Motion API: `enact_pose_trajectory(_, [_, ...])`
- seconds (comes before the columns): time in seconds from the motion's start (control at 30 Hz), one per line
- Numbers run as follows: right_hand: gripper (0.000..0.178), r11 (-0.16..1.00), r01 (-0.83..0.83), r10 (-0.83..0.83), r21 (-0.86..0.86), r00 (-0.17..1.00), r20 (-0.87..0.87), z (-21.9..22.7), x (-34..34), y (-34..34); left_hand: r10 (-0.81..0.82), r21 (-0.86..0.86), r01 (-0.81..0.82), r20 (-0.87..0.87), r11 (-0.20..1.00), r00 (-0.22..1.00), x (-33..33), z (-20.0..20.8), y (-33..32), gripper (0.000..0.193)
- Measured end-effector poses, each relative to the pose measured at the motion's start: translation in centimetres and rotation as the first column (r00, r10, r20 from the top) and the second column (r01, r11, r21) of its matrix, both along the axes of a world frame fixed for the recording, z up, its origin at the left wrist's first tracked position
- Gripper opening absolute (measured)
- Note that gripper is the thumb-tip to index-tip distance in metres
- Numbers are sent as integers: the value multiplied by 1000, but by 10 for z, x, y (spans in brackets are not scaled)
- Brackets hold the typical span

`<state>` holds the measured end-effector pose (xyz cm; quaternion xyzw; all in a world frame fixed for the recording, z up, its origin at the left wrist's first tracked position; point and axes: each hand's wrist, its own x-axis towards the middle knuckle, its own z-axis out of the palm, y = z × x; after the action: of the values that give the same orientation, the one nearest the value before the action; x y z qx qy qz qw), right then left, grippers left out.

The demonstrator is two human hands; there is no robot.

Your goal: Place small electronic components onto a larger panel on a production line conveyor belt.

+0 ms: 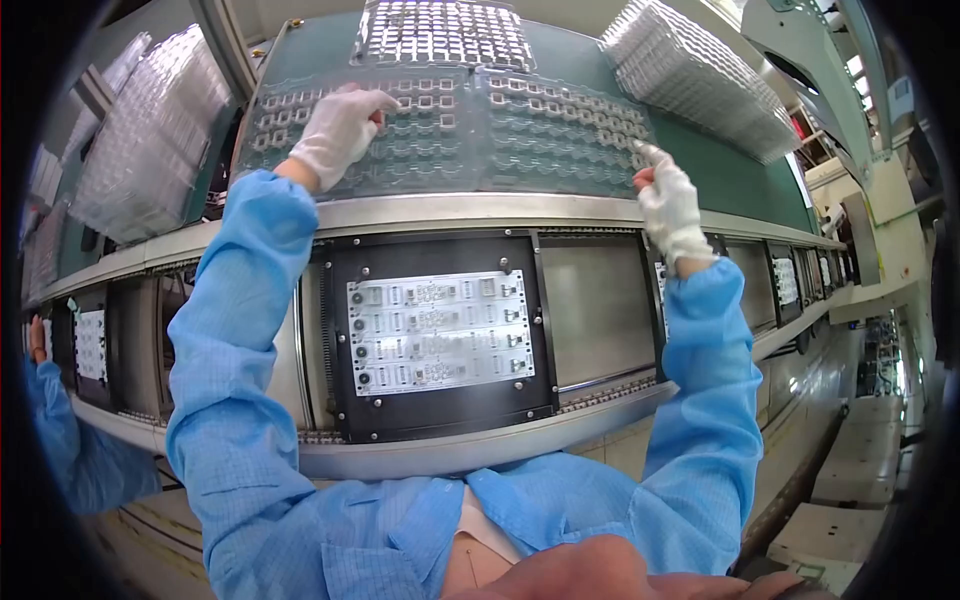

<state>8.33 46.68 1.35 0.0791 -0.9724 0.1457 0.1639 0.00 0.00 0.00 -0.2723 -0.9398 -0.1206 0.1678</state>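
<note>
My left hand (pixel 340 130) lies gloved and loosely curled on the left clear blister tray (pixel 370 135), fingertips pinching at one small part in its pockets, while my right hand (pixel 668 205) nips the near right corner of the neighbouring tray (pixel 560 135) – both trays sit side by side on the sloped green bench (pixel 740 180) above the conveyor. I judge these trays thin, light and floppy – slippery under gloves – so I'd hold them by the rim, keeping them level so parts don't spill.

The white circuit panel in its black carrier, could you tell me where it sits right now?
In the head view, the white circuit panel lies centre frame on the conveyor, between the blue sleeves, below the clear component trays.
</note>
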Motion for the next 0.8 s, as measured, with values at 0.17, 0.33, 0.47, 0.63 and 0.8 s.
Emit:
enact_pose_trajectory(0.17, [51,1000,21,-21,-11,1000,-12,-26,-31,59,-66,150,94,-182,984,981,51,25,2,34])
enact_pose_trajectory(0.33, [57,987,-1,-16,161,994,108,-22,-27,56,-107,291,137,-114,947,988,146,37,13,40])
enact_pose_trajectory(0.47, [62,953,-20,21,301,1000,0,11,-12,95,-144,421,153,-54,894,988,227,-32,65,42])
enact_pose_trajectory(0.63, [60,991,-69,55,-111,990,-132,4,30,38,-173,195,173,-15,966,985,269,-15,27,31])
enact_pose_trajectory(0.8, [53,914,-283,234,-291,953,-190,10,77,-51,-210,92,208,19,974,977,262,-6,33,33])
